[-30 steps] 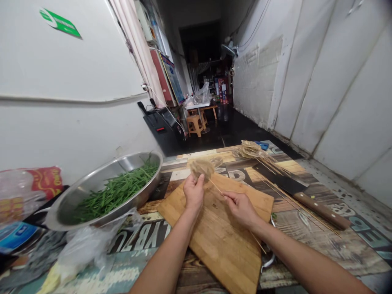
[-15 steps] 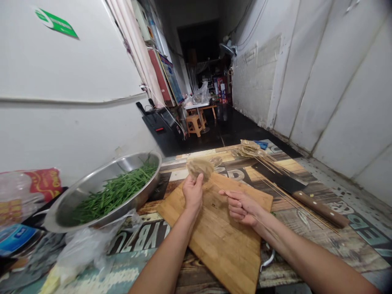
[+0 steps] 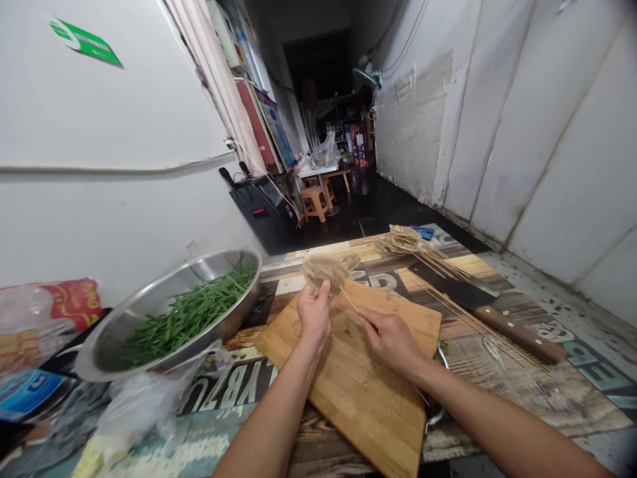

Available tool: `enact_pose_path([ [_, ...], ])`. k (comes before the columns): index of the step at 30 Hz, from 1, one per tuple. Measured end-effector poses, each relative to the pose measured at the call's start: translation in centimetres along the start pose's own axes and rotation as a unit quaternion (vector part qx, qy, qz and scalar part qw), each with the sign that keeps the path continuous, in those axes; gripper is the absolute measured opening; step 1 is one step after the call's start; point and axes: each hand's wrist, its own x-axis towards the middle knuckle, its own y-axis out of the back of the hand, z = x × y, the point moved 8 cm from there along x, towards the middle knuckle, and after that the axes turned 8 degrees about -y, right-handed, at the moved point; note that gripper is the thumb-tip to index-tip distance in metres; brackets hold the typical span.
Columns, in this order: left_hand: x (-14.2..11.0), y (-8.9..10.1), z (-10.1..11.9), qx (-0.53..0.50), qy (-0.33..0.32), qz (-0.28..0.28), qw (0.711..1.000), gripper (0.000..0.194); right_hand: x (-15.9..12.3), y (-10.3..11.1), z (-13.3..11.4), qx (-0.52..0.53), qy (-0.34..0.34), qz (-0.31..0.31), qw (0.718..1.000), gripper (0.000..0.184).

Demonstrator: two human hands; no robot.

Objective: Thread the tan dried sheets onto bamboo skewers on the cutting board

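My left hand (image 3: 314, 312) pinches a thin, folded, tan food sheet (image 3: 324, 269) over the far corner of a wooden cutting board (image 3: 365, 405). My right hand (image 3: 391, 340) is closed around a thin wooden skewer (image 3: 351, 303). The skewer points up and left and meets the sheet's right edge; how deep it goes in is hidden. Beyond the board, several similar tan pieces on skewers (image 3: 405, 239) lie in a pile. Right of the board are a few bare skewers (image 3: 472, 322) and a knife with a brown handle (image 3: 520, 332).
To the left stands a metal basin (image 3: 92, 355) of cut green stalks (image 3: 194, 309). A clear plastic bag (image 3: 142, 405) lies before it, near a grey cloth (image 3: 74, 418). A blue object (image 3: 422, 232) sits by the table's far edge. Walls rise on both sides.
My right hand has turned knuckles up and brought the skewer to the tan sheet. My left hand stays in nearly the same place, still pinching it.
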Motion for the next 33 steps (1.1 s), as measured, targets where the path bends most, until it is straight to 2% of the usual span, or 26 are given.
enact_pose_path([
  [2,-0.1,-0.1,0.0,0.001,0.003,-0.001,1.0,0.043,0.6,-0.6,1.1,0.155,-0.074,-0.047,0.984,0.027],
  [4,-0.2,-0.2,0.0,-0.001,0.007,-0.003,1.0,0.042,0.7,-1.9,2.1,0.306,-0.173,-0.121,0.928,0.031],
  [5,-0.3,-0.2,0.0,0.0,0.009,-0.001,1.0,0.042,0.5,-2.4,2.2,0.353,-0.206,-0.154,0.899,0.033],
  [6,-0.3,-0.2,0.0,0.001,0.011,0.003,1.0,0.041,0.4,-2.7,2.2,0.378,-0.221,-0.175,0.882,0.036],
  [7,-0.3,-0.1,-0.1,0.003,0.015,0.007,1.0,0.042,0.5,-2.7,2.1,0.379,-0.22,-0.18,0.881,0.037],
  [8,-0.2,0.0,-0.1,0.003,0.022,0.012,1.0,0.042,0.5,-2.4,2.0,0.361,-0.207,-0.17,0.893,0.037],
  [11,0.0,0.1,-0.4,-0.014,0.052,0.017,0.998,0.042,0.9,-0.9,1.4,0.24,-0.122,-0.099,0.958,0.035],
  [14,0.2,0.1,-0.7,-0.04,0.092,0.03,0.995,0.042,0.9,-0.2,0.7,0.145,-0.039,-0.052,0.987,0.031],
  [20,0.2,0.2,0.0,-0.068,0.128,0.063,0.987,0.032,0.6,0.3,-0.3,0.052,0.028,-0.032,0.998,0.03],
  [24,0.1,-0.4,0.6,-0.087,0.142,0.037,0.985,0.03,0.6,0.9,-0.7,0.033,0.045,-0.006,0.998,0.029],
  [28,0.4,-0.5,0.8,-0.091,0.153,0.02,0.984,0.027,0.7,0.5,-0.4,0.059,0.032,-0.048,0.997,0.031],
  [33,0.7,-0.2,0.2,-0.103,0.203,0.004,0.974,0.019,1.0,-0.2,0.5,0.145,-0.029,-0.133,0.98,0.037],
])
